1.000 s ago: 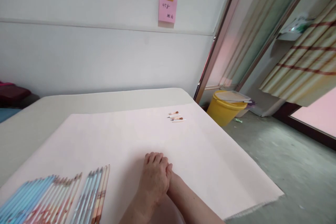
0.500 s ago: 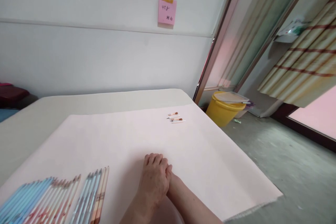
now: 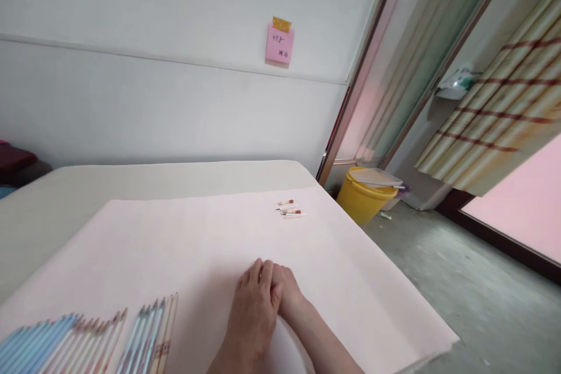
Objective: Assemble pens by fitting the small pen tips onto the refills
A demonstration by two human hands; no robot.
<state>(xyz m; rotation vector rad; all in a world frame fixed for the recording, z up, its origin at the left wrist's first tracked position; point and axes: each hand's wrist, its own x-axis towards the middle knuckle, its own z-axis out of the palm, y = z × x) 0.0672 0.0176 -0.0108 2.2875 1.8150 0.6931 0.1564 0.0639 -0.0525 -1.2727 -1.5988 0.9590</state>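
Observation:
My left hand (image 3: 253,299) lies over my right hand (image 3: 287,286) near the front middle of a pale pink sheet (image 3: 166,239). The left fingers are closed around the right hand and touch it. Only the back and knuckles of the right hand show; its fingers are hidden under the left. To the left of my hands, rows of pencils (image 3: 144,333) lie side by side in several groups: blue, white with reddish patterns, and cream. Farther off, several small thin items (image 3: 290,210) with dark tips or brown ends lie on the sheet, too small to name.
The sheet covers part of a light table (image 3: 184,178) against a white wall panel (image 3: 153,111). A pink note (image 3: 279,45) is taped there. Beyond the table's right edge, a yellow bucket (image 3: 362,198) stands on the grey floor. A striped curtain (image 3: 495,99) hangs at right.
The camera view has tilted up and shifted slightly. My hands have loosened their clasp a little, with the left fingers straighter and more of the right hand's back showing. The pencils have not moved.

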